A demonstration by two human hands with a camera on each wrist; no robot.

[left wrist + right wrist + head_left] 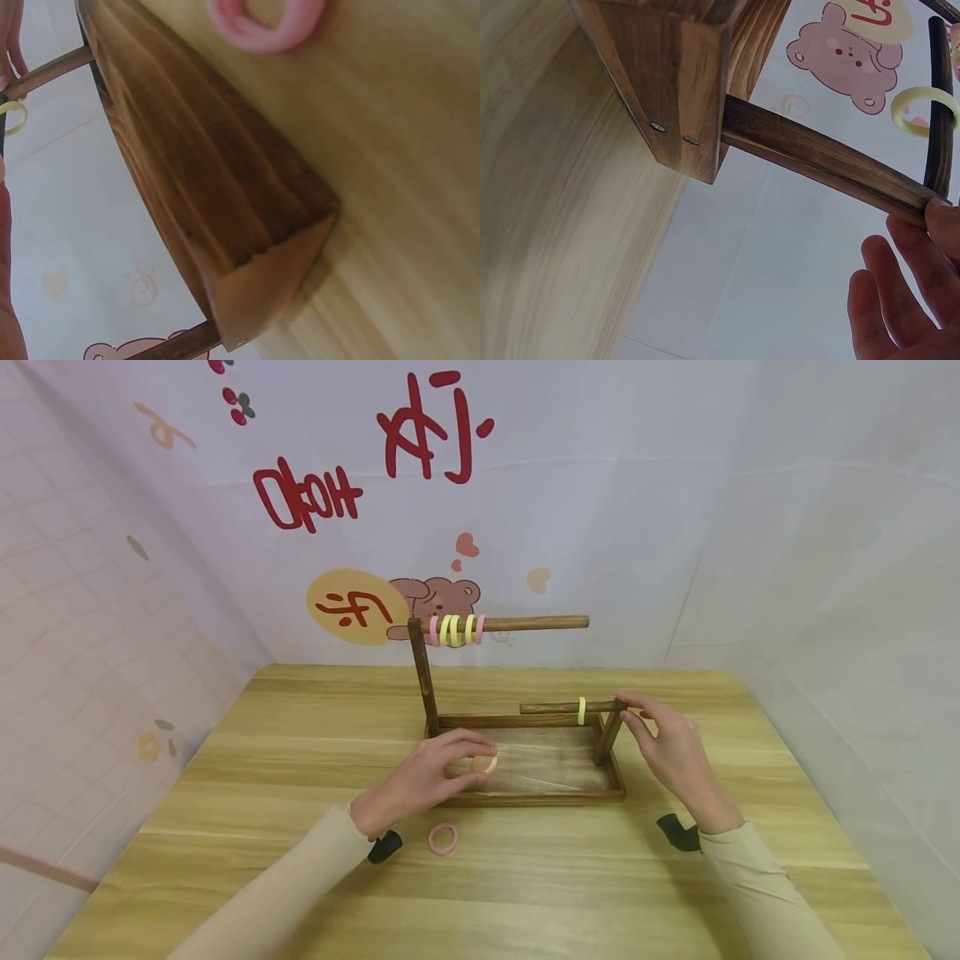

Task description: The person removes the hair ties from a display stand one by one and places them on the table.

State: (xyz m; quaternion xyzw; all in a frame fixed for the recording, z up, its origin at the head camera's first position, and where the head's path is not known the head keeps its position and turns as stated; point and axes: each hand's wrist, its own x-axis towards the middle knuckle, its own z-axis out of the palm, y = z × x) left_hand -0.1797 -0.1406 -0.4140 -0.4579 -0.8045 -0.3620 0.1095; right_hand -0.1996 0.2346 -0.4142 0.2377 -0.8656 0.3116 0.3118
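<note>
A brown wooden rack (525, 795) stands on the table, with a tall upper bar and a short lower bar on opposite sides of a tray base. My left hand (423, 781) pinches a pale yellow ring-shaped hair tie (493, 766) between thumb and fingers above the tray. My right hand (671, 752) grips the top of the short post (825, 161) between thumb and fingers. One yellow hair tie (581, 712) hangs on the lower bar. Several pink and yellow hair ties (454, 631) hang on the upper bar near its post.
A pink hair tie (442, 839) lies on the wooden table (525, 885) in front of the rack, right of my left wrist. White printed cloth (600, 527) closes off the back and sides. The upper bar's free end (585, 622) points right.
</note>
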